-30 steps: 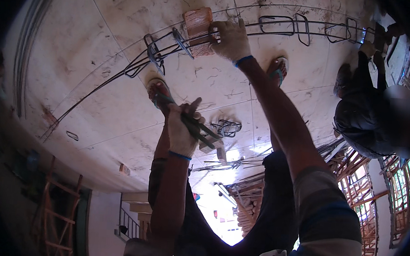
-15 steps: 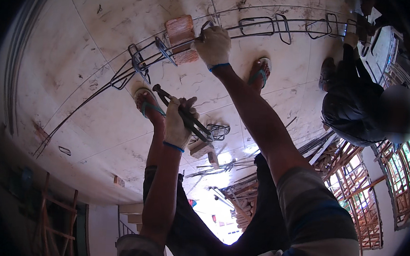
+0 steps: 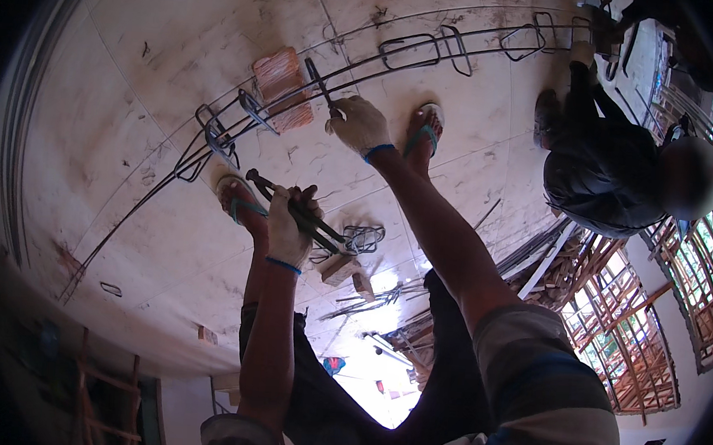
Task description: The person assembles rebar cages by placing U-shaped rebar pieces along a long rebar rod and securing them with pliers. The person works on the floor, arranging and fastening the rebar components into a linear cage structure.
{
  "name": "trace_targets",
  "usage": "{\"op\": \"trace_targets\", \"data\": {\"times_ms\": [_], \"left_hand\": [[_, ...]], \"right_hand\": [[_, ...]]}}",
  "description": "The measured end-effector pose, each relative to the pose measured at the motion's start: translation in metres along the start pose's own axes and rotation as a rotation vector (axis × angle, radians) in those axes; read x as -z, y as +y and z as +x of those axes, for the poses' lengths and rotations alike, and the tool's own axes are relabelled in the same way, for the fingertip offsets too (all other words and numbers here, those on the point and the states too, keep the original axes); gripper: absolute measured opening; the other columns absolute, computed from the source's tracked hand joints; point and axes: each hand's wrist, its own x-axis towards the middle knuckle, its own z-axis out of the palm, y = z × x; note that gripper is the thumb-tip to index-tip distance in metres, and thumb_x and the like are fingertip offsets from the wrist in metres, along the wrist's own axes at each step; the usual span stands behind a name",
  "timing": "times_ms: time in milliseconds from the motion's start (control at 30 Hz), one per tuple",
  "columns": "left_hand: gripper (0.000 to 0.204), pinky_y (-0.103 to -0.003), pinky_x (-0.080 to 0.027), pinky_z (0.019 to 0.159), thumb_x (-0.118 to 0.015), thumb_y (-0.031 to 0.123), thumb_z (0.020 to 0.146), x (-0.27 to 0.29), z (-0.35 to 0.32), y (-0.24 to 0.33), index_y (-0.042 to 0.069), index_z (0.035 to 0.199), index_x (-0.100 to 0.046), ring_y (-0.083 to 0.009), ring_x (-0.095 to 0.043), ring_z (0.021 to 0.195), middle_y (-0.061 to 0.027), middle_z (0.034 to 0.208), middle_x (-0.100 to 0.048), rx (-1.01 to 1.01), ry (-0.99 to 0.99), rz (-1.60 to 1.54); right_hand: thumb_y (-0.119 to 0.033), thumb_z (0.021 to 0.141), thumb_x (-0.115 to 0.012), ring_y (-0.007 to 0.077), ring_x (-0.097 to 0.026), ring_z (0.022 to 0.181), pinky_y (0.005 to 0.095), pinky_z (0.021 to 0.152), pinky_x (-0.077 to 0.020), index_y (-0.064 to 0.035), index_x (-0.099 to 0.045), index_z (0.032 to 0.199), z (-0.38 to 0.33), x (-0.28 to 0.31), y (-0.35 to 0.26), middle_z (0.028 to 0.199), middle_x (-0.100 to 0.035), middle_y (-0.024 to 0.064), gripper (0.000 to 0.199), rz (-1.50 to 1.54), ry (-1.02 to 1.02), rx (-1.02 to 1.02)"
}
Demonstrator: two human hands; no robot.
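Note:
My left hand (image 3: pixel 287 232), in a pale work glove with a blue cuff, is closed around dark long-handled pincers (image 3: pixel 322 235). Their head points up and left. In a matching glove, my right hand (image 3: pixel 358 127) grips the near end of a bent steel stirrup (image 3: pixel 317 79), which is seen nearly edge-on around long steel bars (image 3: pixel 367 75). More stirrups hang on these bars: several cluster at the left (image 3: pixel 217 130), others lie farther right. Beneath the bars, left of my right hand, a reddish brick block (image 3: pixel 282 85) props them.
My sandalled feet (image 3: pixel 238 200) stand near the bars. A co-worker in dark clothes (image 3: pixel 599 177) bends at the bars' right end, a gloved hand by them. Loose stirrups (image 3: pixel 364 239) and wood blocks (image 3: pixel 341 269) lie near my left hand. Long rods (image 3: pixel 536 256) are piled at right.
The view has shifted, so most things appear farther left. My right hand has moved from over the bars to their near side, holding the stirrup's near end. My left hand keeps the pincers.

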Motion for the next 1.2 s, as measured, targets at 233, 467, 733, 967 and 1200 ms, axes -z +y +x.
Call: {"op": "trace_targets", "data": {"times_ms": [233, 467, 733, 967, 1200], "left_hand": [[0.041, -0.039, -0.051, 0.071, -0.054, 0.046, 0.107, 0.000, 0.007, -0.002, 0.009, 0.090, -0.054, -0.0220, -0.061, 0.077, -0.0182, 0.106, -0.066, 0.006, -0.032, -0.001], [0.030, -0.039, -0.053, 0.070, -0.053, 0.036, 0.108, -0.011, 0.006, -0.004, 0.010, 0.092, -0.054, -0.0233, -0.063, 0.074, -0.0187, 0.102, -0.068, 0.005, -0.004, 0.005], [0.032, -0.039, -0.053, 0.070, -0.052, 0.037, 0.108, -0.004, 0.008, -0.008, 0.010, 0.092, -0.054, -0.0228, -0.063, 0.073, -0.0192, 0.102, -0.068, -0.015, 0.009, -0.006], [0.033, -0.039, -0.053, 0.070, -0.051, 0.039, 0.109, -0.002, 0.009, -0.009, 0.009, 0.094, -0.054, -0.0226, -0.063, 0.073, -0.0195, 0.103, -0.069, -0.007, 0.007, -0.024], [0.036, -0.039, -0.052, 0.071, -0.054, 0.043, 0.107, -0.001, 0.011, -0.010, 0.009, 0.094, -0.055, -0.0228, -0.062, 0.076, -0.0185, 0.105, -0.068, -0.008, -0.002, 0.017]], "right_hand": [[-0.036, 0.081, -0.073, 0.0347, -0.068, 0.106, 0.0452, 0.092, -0.0541, -0.0119, -0.072, 0.105, 0.024, 0.035, 0.025, 0.112, -0.072, 0.0129, 0.034, 0.035, 0.073, -0.026], [-0.037, 0.084, -0.075, 0.0398, -0.067, 0.111, 0.0510, 0.091, -0.0558, -0.0126, -0.067, 0.127, 0.107, 0.109, 0.074, 0.126, -0.068, 0.0175, 0.050, -0.354, 0.630, -0.086], [-0.033, 0.081, -0.072, 0.0360, -0.070, 0.105, 0.0477, 0.088, -0.0563, -0.0180, -0.075, 0.106, 0.112, 0.137, 0.082, 0.113, -0.072, 0.0160, 0.029, -0.414, 0.243, -0.040], [-0.020, 0.080, -0.074, 0.0376, -0.068, 0.112, 0.0481, 0.095, -0.0544, -0.0121, -0.065, 0.130, 0.058, 0.120, 0.093, 0.123, -0.069, 0.0167, 0.051, -0.235, 0.287, -0.162], [-0.023, 0.080, -0.076, 0.0367, -0.068, 0.110, 0.0463, 0.093, -0.0554, -0.0121, -0.066, 0.128, 0.056, 0.108, 0.113, 0.122, -0.069, 0.0168, 0.050, -0.130, 0.364, -0.092]]}}
